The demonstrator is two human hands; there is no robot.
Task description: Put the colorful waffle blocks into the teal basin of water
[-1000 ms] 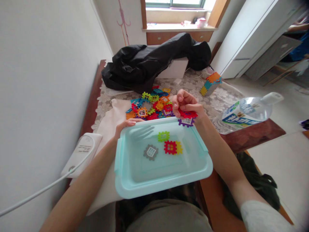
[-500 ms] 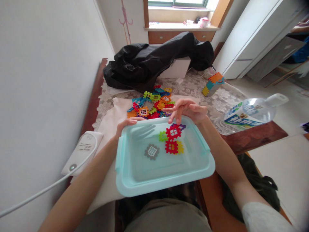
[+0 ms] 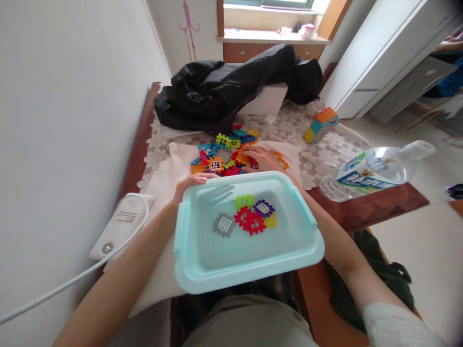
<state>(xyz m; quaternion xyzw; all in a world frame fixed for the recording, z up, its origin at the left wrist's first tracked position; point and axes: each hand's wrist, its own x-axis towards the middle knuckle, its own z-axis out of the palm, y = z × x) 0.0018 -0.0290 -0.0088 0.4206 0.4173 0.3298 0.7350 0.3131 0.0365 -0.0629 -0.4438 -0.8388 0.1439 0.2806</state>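
Note:
A light teal plastic bin (image 3: pixel 202 270) is tilted toward me over the table's near edge. My left hand (image 3: pixel 191 185) grips its far left rim, the thumb side showing above the edge. Inside lie several interlocking plastic building tiles: a grey tile (image 3: pixel 224 225), a green tile (image 3: pixel 245 201), a purple tile (image 3: pixel 264 208), red tiles (image 3: pixel 250 220) and a yellow tile (image 3: pixel 270 221). Beyond the bin, my right hand (image 3: pixel 265 160) reaches into a heap of mixed tiles (image 3: pixel 222 155), its fingers stretched out over them. The bin's rim hides part of that hand.
A black cover (image 3: pixel 217 91) lies across the back of the table. At right stand a cube built of tiles (image 3: pixel 321 125) and a large clear bottle (image 3: pixel 372 168). A white device with a cable (image 3: pixel 121 224) sits at left by the wall. Beige cloth (image 3: pixel 162 193) lies under the heap.
My right hand has moved from above the bin to the heap behind it. A red tile has dropped and settled among the others in the bin, which have shifted; the purple one now shows fully.

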